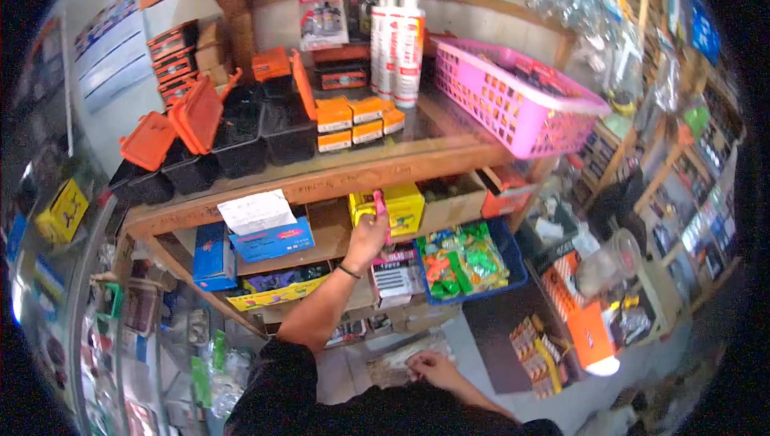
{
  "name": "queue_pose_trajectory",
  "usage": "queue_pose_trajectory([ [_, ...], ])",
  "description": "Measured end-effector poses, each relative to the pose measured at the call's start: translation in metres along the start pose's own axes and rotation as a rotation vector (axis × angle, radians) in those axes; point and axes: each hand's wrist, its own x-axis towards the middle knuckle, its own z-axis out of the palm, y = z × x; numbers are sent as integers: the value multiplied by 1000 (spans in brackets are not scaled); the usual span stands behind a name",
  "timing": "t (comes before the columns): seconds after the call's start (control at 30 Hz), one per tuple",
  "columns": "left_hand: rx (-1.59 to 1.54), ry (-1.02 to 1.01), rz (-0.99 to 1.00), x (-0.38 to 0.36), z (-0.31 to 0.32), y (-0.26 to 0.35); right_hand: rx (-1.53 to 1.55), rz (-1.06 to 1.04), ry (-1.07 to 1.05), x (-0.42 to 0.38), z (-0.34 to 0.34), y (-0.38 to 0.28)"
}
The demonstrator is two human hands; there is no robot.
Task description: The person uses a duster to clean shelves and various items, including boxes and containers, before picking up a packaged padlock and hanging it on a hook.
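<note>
My left hand (368,241) reaches forward to the shelf under the counter, its fingers closed around a slim pink object (380,205). That object stands against the front of a yellow box (403,211). Lower down, close to my body, my right hand (434,369) has its fingers curled together; I cannot tell what is in them. Behind it in this view lies a clear plastic package (397,360). Just under my left hand is a white and black carton (396,279). Beside that carton sits a blue tray (501,275) with green and orange packets (461,259).
On the counter (337,170) stand black bins (241,143) with orange lids, small orange boxes (353,119), white sealant tubes (399,55) and a pink basket (521,99) overhanging the edge. Blue boxes (273,239) fill the shelf's left. An orange box (592,336) is at lower right.
</note>
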Motion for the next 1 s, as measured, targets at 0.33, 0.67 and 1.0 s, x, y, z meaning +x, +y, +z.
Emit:
queue_pose_trajectory([
  [0.33, -22, 287, 653, -42, -7, -27, -27, -101, 504, -47, -15, -59],
  [0.67, 61, 129, 985, -59, -19, 20, -24, -338, 894, -34, -97, -115],
  [1.0, 438, 2, 1118, -48, -25, 101, -245, -977, 1043, -11, -249, -272],
])
